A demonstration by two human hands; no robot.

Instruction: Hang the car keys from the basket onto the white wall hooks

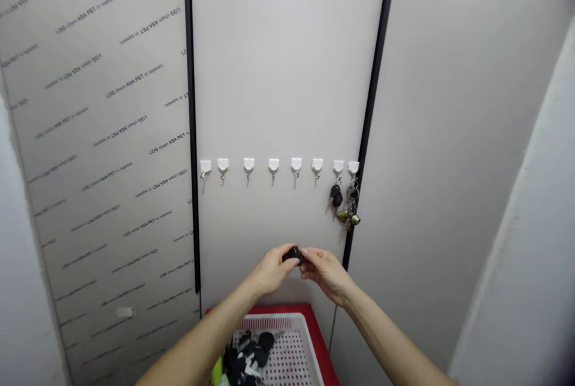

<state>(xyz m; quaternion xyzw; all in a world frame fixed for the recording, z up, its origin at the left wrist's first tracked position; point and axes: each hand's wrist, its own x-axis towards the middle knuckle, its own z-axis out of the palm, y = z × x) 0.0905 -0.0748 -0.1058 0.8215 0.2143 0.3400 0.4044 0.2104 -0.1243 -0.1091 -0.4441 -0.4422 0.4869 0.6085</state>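
Note:
Held up in front of the white panel is a small black key (293,255), seemingly with a plastic head; its details are too small to make out. My left hand (272,267) pinches it between thumb and fingers from the left. From the right, the thumb and fingertips of my right hand (326,272) close on its other side. Above the hands runs a row of several white adhesive hooks (274,165). Black-headed keys (336,194) hang from the second hook from the right. The rightmost hook carries a bunch of keys with a brass-coloured, bullet-like charm (348,217).
Below my hands, a white perforated basket (302,347) rests on a red surface (321,350). Inside lie dark keys or tags (251,353) and something yellow-green (217,370). Long black handles (192,134) (369,116) edge the panel, and a printed film covers the left panel (103,152).

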